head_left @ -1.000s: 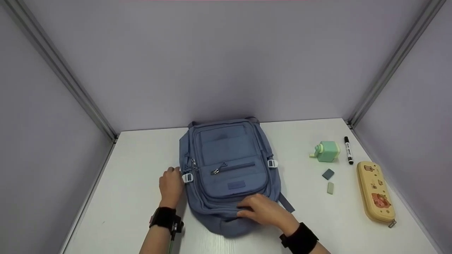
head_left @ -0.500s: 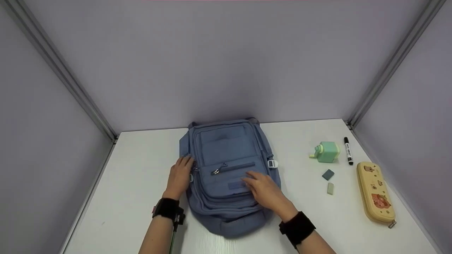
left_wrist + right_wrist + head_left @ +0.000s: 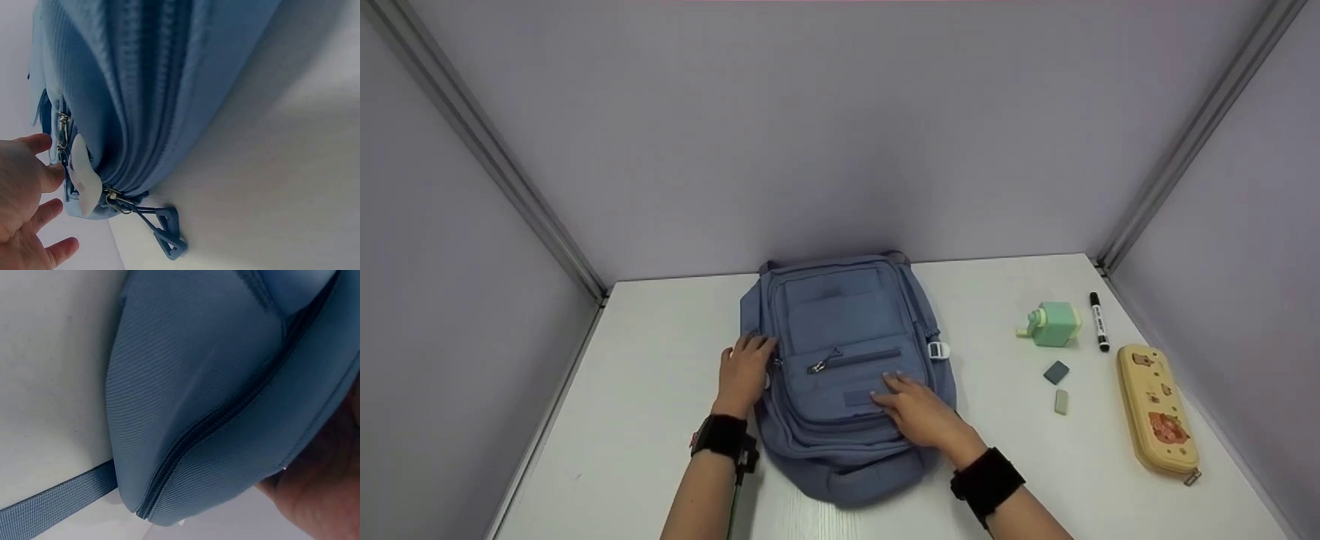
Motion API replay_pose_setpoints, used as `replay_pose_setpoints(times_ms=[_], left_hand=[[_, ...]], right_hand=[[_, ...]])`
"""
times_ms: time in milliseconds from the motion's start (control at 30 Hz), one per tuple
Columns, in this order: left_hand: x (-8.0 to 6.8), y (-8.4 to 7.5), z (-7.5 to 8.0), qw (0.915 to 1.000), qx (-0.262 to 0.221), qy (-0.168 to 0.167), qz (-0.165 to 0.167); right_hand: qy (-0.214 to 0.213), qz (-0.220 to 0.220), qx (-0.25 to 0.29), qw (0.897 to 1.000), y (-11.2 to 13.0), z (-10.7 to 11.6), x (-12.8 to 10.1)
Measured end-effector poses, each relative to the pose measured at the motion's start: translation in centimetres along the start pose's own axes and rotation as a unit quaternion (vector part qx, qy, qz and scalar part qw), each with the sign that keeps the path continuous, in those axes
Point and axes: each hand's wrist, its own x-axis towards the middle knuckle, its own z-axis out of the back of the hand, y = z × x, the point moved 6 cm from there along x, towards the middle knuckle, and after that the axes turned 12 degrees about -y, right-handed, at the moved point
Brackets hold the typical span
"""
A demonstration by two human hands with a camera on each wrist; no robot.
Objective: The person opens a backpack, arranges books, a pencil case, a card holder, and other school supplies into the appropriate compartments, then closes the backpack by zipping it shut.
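A blue backpack (image 3: 840, 330) lies flat on the white table (image 3: 652, 420), front pocket up. My left hand (image 3: 744, 369) rests against its left side with fingers spread and straight, by the white buckle (image 3: 83, 179) and zipper pulls (image 3: 163, 236). My right hand (image 3: 919, 411) lies flat on the lower front pocket, fingers straight. The right wrist view shows the bag's bottom corner (image 3: 214, 410), a closed zipper and a strap (image 3: 50, 498).
To the right of the bag lie a green pencil sharpener (image 3: 1051, 323), a black marker (image 3: 1099, 321), a dark eraser (image 3: 1057, 372), a pale eraser (image 3: 1061, 401) and a yellow pencil case (image 3: 1158, 408). Grey walls enclose the table on three sides.
My right hand slid from the bag's bottom edge up onto the front pocket. My left hand moved forward along the bag's left side over the buckle.
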Motion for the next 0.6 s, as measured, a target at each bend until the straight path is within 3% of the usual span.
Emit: replay_pose_setpoints(times_ms=[267,600], left_hand=[[0.39,-0.09,-0.06,0.9995,-0.005,-0.027,0.014],[0.57,-0.34,0.48,0.9961,0.037,-0.079,0.015]], right_hand=[[0.012,0.002,0.016,1.000,0.15,0.05,-0.01],[0.018,-0.006,0.023,1.000,-0.19,-0.12,-0.05]])
